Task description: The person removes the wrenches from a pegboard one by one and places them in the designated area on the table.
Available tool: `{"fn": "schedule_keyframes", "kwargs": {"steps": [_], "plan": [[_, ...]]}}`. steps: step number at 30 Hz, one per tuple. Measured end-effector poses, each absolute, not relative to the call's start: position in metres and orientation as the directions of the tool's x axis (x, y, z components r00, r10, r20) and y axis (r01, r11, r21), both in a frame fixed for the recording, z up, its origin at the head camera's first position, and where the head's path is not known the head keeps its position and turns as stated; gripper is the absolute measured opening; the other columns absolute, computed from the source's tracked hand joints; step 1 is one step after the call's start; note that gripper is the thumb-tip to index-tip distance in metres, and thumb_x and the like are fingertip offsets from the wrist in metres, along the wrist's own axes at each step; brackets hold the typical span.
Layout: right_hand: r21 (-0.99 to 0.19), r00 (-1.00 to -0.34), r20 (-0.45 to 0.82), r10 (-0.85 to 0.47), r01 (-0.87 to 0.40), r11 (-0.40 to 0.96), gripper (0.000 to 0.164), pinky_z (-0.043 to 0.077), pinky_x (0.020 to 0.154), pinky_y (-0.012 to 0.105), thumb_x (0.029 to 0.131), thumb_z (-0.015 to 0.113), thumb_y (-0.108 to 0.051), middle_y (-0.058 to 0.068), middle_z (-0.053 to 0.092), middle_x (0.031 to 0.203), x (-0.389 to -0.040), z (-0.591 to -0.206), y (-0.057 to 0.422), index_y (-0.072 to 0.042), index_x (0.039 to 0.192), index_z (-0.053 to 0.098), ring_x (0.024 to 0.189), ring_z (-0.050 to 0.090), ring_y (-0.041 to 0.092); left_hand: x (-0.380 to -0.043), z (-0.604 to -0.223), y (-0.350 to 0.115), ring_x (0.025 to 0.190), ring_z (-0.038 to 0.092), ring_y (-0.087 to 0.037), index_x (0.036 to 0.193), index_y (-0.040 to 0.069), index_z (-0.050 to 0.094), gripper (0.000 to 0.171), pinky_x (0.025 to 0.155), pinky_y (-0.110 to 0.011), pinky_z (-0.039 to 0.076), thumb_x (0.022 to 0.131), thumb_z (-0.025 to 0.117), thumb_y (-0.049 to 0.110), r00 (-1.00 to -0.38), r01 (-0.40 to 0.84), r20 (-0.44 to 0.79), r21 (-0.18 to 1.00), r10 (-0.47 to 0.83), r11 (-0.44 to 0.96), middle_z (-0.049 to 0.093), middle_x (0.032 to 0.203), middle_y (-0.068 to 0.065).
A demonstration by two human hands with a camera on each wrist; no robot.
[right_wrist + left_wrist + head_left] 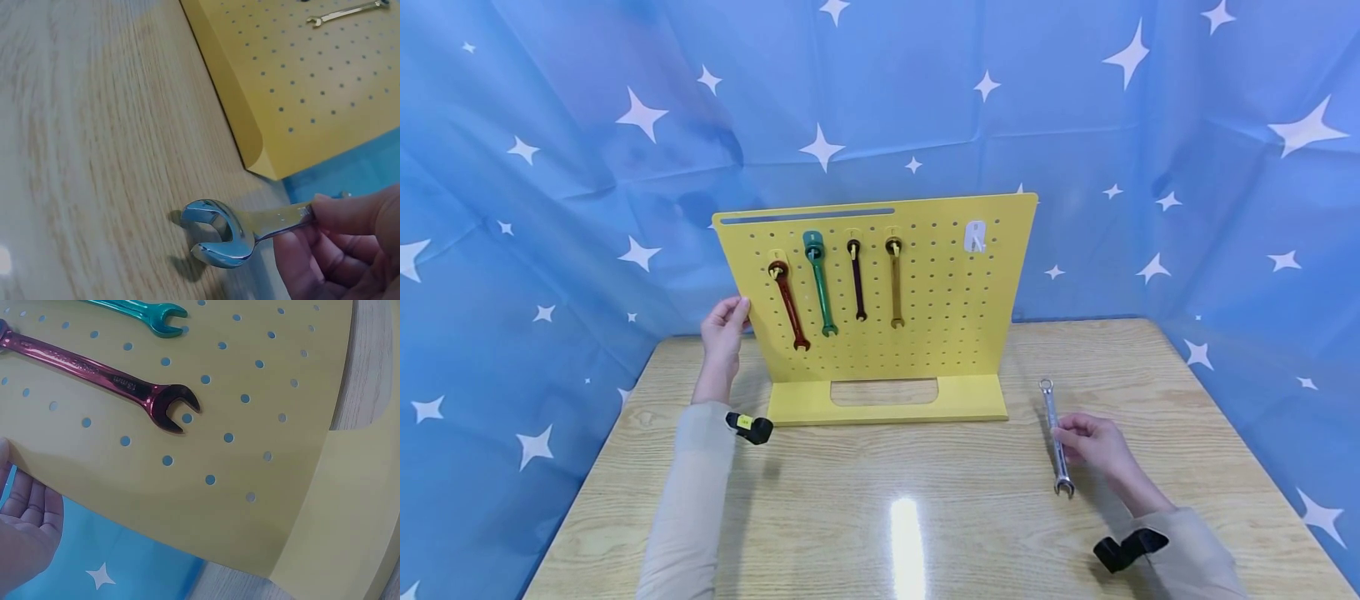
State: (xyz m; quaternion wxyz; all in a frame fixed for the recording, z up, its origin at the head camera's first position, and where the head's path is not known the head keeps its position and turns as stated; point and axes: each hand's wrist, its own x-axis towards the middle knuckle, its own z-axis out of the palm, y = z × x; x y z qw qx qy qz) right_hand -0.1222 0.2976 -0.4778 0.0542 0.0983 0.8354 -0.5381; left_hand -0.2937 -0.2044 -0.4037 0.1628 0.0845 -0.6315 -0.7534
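Observation:
My left hand (722, 329) holds the left edge of the yellow pegboard (955, 317), thumb on the front and fingers behind it. With thumb and fingers, my right hand (1093, 446) pinches a silver combination wrench (1051, 412) by its shaft, to the right of the board. Its open jaw end (228, 253) points toward the near side, close over the tabletop, and the ring end points away. On the board hang a red wrench (789, 308), a green wrench (822, 296), a dark purple wrench (857, 283) and a gold wrench (896, 287). A white hook (975, 237) at the upper right bears nothing.
The board's yellow base (887, 414) with a cutout stands on the wooden table (820, 508). Behind and at the sides hangs a blue curtain (925, 108) with white stars. A black wrist camera (752, 428) sits on the left sleeve, another (1129, 550) on the right.

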Motion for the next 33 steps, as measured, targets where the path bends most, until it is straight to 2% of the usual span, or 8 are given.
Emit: {"fn": "schedule_keyframes", "kwargs": {"steps": [17, 33], "plan": [[-0.863, -0.964, -0.247, 0.093, 0.263, 0.431, 0.02, 0.055, 0.056, 0.026, 0.089, 0.058, -0.001, 0.003, 0.061, 0.071, -0.13, -0.49, 0.3, 0.018, 0.096, 0.055, 0.063, 0.059, 0.013, -0.295, -0.405, -0.206, 0.067, 0.06, -0.007, 0.077, 0.019, 0.064, 0.015, 0.068, -0.017, 0.051, 0.091, 0.063, 0.012, -0.936, 0.135, 0.078, 0.98, -0.344, -0.146, 0.06, 0.071, 0.006], [-0.811, -0.956, -0.278, 0.09, 0.284, 0.512, 0.016, 0.055, 0.055, 0.03, 0.089, 0.058, -0.002, 0.003, 0.06, 0.07, -0.135, -0.489, 0.297, 0.014, 0.09, 0.056, 0.062, 0.059, 0.014, -0.294, -0.404, -0.206, 0.069, 0.061, -0.007, 0.079, 0.019, 0.064, 0.012, 0.07, -0.018, 0.052, 0.091, 0.063, 0.013, -0.938, 0.125, 0.069, 0.981, -0.341, -0.146, 0.062, 0.074, 0.006]]}}
